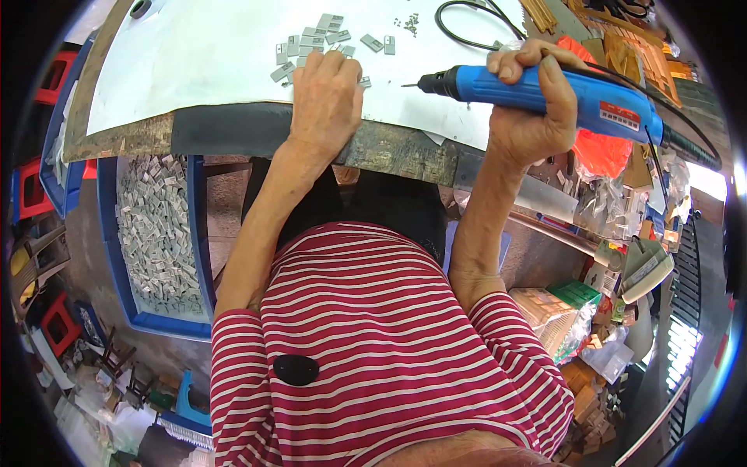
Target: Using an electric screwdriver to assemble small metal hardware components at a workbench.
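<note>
In my right hand (pixel 537 105) is a blue electric screwdriver (pixel 506 84), fingers wrapped round its body. Its thin bit points left over the white sheet, apart from any piece. My left hand (pixel 327 97) rests at the table's near edge with its fingers curled down and closed; their tips are hidden. A small grey rectangular piece (pixel 365 82) shows right beside those fingers, and whether they pinch it is hidden. Just beyond the left hand lies a loose pile of similar grey pieces (pixel 314 36), and two more (pixel 389 45) lie to its right.
Tiny dark parts (pixel 411 26) lie scattered at the far side of the white sheet (pixel 194 58). A black cable (pixel 447 19) loops nearby. Below the table, at left, a blue crate (pixel 109 226) holds many grey pieces. A red plastic bag (pixel 603 152) hangs at right amid clutter.
</note>
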`<state>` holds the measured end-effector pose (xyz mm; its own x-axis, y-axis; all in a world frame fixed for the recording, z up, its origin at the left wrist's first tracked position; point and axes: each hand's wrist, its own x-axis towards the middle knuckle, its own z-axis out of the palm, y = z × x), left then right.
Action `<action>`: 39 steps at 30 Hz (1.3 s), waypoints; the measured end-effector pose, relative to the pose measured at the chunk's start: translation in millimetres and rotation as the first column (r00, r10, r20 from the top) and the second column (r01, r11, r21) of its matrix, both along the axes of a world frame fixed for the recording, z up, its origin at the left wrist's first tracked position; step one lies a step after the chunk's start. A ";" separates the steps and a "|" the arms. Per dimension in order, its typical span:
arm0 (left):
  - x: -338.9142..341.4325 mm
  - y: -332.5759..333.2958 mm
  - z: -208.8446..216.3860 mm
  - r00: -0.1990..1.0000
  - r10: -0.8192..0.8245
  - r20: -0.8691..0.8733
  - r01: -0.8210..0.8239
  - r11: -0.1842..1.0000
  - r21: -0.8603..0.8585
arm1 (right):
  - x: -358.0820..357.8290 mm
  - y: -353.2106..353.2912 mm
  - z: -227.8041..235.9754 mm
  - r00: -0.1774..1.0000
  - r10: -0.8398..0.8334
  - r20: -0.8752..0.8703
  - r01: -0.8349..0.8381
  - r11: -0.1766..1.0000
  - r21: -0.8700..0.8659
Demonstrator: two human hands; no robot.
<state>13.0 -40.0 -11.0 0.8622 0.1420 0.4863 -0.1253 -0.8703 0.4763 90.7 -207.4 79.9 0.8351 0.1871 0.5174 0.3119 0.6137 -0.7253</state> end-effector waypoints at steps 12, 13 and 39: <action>-7.7 3.3 -3.8 0.996 -0.029 0.087 0.041 0.988 -0.148 | 6.8 42.4 -2.6 0.992 0.108 0.069 -0.093 0.976 -0.198; -6.9 2.8 -4.4 0.995 -0.032 0.096 0.047 0.986 -0.160 | 7.1 43.5 -2.0 0.993 0.103 0.059 -0.087 0.972 -0.220; -6.1 5.1 -8.0 0.999 -0.001 0.036 0.007 0.988 -0.152 | -10.5 85.7 5.5 0.990 -0.058 0.130 0.106 0.914 -0.393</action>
